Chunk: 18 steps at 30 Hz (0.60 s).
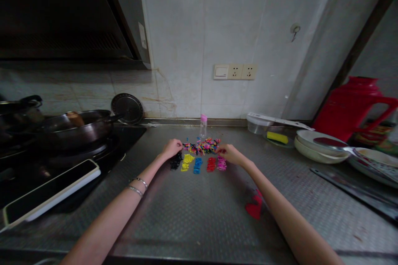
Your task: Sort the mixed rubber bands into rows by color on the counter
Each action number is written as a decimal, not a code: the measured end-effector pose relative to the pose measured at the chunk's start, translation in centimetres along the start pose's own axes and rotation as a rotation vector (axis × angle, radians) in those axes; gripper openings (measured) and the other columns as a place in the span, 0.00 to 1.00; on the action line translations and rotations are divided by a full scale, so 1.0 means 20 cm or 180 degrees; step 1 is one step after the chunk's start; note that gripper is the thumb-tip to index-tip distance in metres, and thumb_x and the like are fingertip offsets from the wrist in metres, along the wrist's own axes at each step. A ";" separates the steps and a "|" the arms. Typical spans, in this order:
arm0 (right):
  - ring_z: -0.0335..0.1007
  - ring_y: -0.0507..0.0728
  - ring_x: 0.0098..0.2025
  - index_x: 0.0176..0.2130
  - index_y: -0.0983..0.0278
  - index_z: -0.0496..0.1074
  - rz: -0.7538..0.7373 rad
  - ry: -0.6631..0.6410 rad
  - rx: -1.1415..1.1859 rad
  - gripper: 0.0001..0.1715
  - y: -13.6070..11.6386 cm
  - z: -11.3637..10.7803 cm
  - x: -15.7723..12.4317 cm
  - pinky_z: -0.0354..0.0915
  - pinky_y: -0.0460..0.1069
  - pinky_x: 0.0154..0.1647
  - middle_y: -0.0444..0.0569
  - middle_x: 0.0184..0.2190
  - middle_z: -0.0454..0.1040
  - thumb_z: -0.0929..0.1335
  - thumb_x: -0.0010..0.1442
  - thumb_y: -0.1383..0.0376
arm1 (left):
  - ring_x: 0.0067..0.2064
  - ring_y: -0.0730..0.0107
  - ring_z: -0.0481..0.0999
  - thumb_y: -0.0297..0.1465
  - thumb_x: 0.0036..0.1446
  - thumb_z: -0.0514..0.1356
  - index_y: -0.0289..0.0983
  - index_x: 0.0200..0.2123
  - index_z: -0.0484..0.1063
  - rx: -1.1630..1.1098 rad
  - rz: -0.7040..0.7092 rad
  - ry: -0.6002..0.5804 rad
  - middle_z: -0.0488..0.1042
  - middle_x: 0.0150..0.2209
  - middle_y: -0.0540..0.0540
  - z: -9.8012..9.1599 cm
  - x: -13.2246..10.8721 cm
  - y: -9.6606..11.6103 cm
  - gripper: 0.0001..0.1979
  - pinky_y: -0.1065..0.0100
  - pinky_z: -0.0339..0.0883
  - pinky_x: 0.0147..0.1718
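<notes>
A mixed heap of small coloured pieces, too small to name surely, lies on the metal counter. In front of it are sorted groups: black, yellow, blue, red and pink. My left hand is at the heap's left end, just above the black group, its fingertips pinched together. At the right end, over the pink group, my right hand also has its fingers drawn together. What either pinch holds is too small to make out. A clear bottle with a pink cap stands behind the heap.
To the left are a phone-like device and a pan on the stove. A red heart-shaped piece lies near my right forearm. Rightward sit a plastic tub, yellow sponge, bowls and red thermos.
</notes>
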State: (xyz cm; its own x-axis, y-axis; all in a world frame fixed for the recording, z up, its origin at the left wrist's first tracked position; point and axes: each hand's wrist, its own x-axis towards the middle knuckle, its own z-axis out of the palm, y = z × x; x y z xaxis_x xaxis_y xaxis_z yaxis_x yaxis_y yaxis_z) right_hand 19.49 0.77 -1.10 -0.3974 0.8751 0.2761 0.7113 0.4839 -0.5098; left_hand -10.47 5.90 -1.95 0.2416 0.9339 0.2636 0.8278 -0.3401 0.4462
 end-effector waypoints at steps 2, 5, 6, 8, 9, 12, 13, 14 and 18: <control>0.67 0.51 0.29 0.32 0.66 0.75 -0.0008 -0.0010 -0.0024 0.15 -0.01 0.00 0.00 0.60 0.43 0.31 0.47 0.29 0.75 0.61 0.47 0.73 | 0.26 0.71 0.68 0.33 0.47 0.55 0.34 0.28 0.75 -0.0035 0.0020 0.0019 0.73 0.24 0.45 0.00 0.00 0.00 0.11 0.72 0.56 0.25; 0.68 0.51 0.28 0.32 0.66 0.75 0.0028 0.0012 -0.0014 0.15 -0.01 -0.01 0.00 0.60 0.43 0.32 0.47 0.28 0.75 0.61 0.47 0.73 | 0.25 0.71 0.68 0.33 0.47 0.55 0.33 0.28 0.75 -0.0164 0.0095 0.0072 0.73 0.24 0.45 -0.02 -0.01 0.00 0.11 0.73 0.56 0.25; 0.68 0.51 0.28 0.33 0.66 0.75 0.0036 0.0019 -0.0008 0.15 -0.01 -0.01 -0.01 0.60 0.43 0.31 0.47 0.28 0.75 0.61 0.47 0.72 | 0.25 0.72 0.68 0.33 0.47 0.55 0.33 0.28 0.75 -0.0230 0.0140 0.0070 0.73 0.23 0.45 -0.03 -0.01 0.01 0.12 0.73 0.56 0.25; 0.68 0.51 0.28 0.33 0.66 0.75 0.0030 0.0041 -0.0016 0.16 -0.01 -0.02 -0.01 0.60 0.43 0.31 0.47 0.28 0.75 0.61 0.47 0.72 | 0.25 0.72 0.67 0.34 0.47 0.55 0.32 0.29 0.75 -0.0414 0.0255 -0.0025 0.72 0.22 0.46 -0.05 -0.03 0.03 0.12 0.73 0.56 0.24; 0.68 0.51 0.28 0.32 0.66 0.75 0.0023 0.0050 -0.0030 0.16 -0.01 -0.02 -0.01 0.60 0.43 0.31 0.47 0.28 0.75 0.61 0.47 0.73 | 0.24 0.73 0.67 0.34 0.47 0.55 0.31 0.29 0.75 -0.0524 0.0314 -0.0118 0.72 0.22 0.46 -0.06 -0.05 0.04 0.13 0.74 0.55 0.24; 0.68 0.51 0.29 0.32 0.66 0.75 0.0037 0.0083 -0.0089 0.16 0.00 -0.02 -0.01 0.60 0.43 0.31 0.47 0.28 0.75 0.61 0.46 0.73 | 0.24 0.74 0.67 0.34 0.47 0.56 0.30 0.29 0.75 -0.0787 0.0491 -0.0424 0.73 0.23 0.47 -0.09 -0.09 0.10 0.13 0.74 0.56 0.24; 0.68 0.51 0.29 0.32 0.66 0.75 0.0052 0.0091 -0.0100 0.16 0.01 -0.01 -0.01 0.60 0.43 0.31 0.47 0.28 0.75 0.61 0.46 0.73 | 0.24 0.74 0.67 0.34 0.46 0.56 0.30 0.29 0.75 -0.0818 0.0548 -0.0504 0.73 0.23 0.47 -0.09 -0.10 0.11 0.13 0.74 0.56 0.24; 0.68 0.51 0.29 0.33 0.66 0.75 0.0070 0.0098 -0.0109 0.16 0.02 -0.01 -0.01 0.60 0.43 0.31 0.47 0.29 0.75 0.61 0.46 0.73 | 0.24 0.75 0.66 0.33 0.46 0.56 0.30 0.29 0.75 -0.0820 0.0603 -0.0568 0.72 0.23 0.47 -0.09 -0.11 0.13 0.12 0.74 0.56 0.24; 0.68 0.52 0.30 0.33 0.64 0.75 0.0151 0.0151 -0.0214 0.16 0.04 0.00 -0.01 0.60 0.43 0.32 0.47 0.29 0.75 0.61 0.47 0.71 | 0.24 0.75 0.66 0.31 0.45 0.56 0.30 0.27 0.75 -0.0732 0.0715 -0.0795 0.72 0.22 0.48 -0.08 -0.14 0.17 0.11 0.75 0.56 0.25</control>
State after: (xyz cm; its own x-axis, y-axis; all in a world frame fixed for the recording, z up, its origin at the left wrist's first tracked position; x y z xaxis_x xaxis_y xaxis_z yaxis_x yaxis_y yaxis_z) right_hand 20.13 0.96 -1.47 -0.3355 0.8956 0.2920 0.7667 0.4398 -0.4678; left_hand -9.09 1.95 0.25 0.5426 0.8220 0.1732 0.6123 -0.5282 0.5883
